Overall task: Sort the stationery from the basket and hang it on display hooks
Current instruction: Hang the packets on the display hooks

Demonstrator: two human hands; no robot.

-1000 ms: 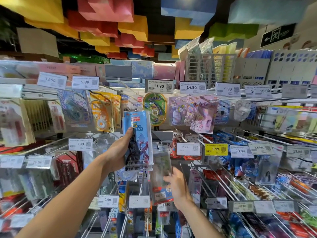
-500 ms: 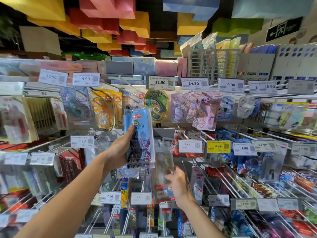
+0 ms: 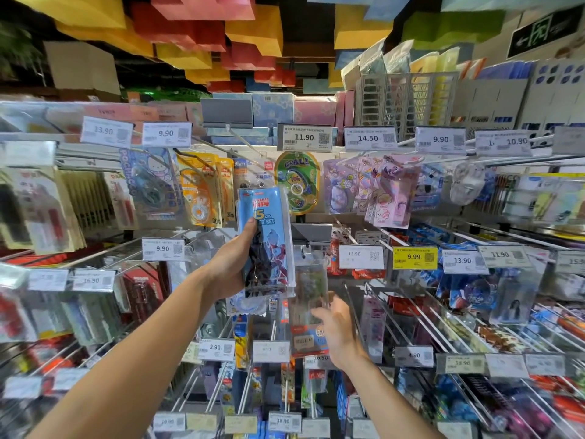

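Observation:
My left hand (image 3: 232, 264) grips a blue ruler-set pack (image 3: 267, 242) upright in front of the display, thumb across its front; more clear packs seem stacked behind it. Just to its right hangs a clear pack (image 3: 308, 299) with a red label at the bottom, under a flipped-up grey tag holder (image 3: 311, 234). My right hand (image 3: 337, 327) holds that pack at its lower right edge, fingers curled onto it. The basket is out of view.
Rows of wire display hooks (image 3: 395, 312) jut towards me, each tipped with a price tag such as 13.90 (image 3: 361, 256) and 9.99 (image 3: 414, 257). Correction tapes (image 3: 199, 191) and pink packs (image 3: 392, 194) hang above. Boxes line the top shelf (image 3: 272, 106).
The view shifted slightly. The blue pack in my left hand stays about where it was. My right hand moved a little lower and to the right along the clear pack.

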